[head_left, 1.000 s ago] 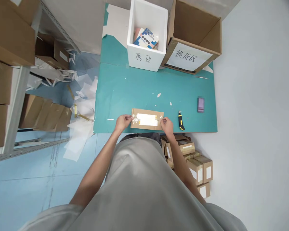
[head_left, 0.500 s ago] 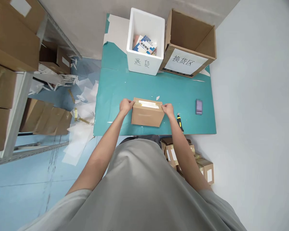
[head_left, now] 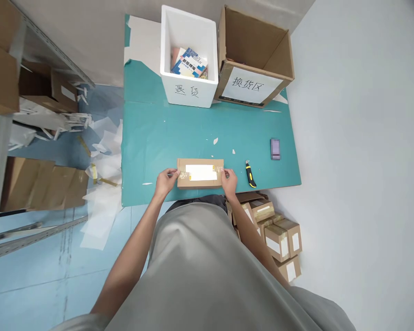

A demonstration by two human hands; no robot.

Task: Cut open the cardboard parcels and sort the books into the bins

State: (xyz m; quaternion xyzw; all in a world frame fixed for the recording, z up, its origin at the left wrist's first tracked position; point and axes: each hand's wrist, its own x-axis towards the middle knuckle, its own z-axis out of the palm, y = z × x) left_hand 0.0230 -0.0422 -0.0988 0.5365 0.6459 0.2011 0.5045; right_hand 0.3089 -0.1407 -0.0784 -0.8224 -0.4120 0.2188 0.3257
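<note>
A small brown cardboard box lies at the near edge of the green-topped table. White labels and strips of clear tape show on its upper face. My left hand pinches the box at its left end, fingers closed. At the right end my right hand grips it the same way. A black and yellow utility knife rests on the table, a short way right of my right hand.
At the back stand a white foam box with books inside and an open carton. A phone-like device lies on the right. Cartons are stacked below the table. Shelving and loose paper are on the left.
The box has been tipped towards me, so its labelled face now points up. Both hands have come nearer my body with it, and the camera view has shifted.
</note>
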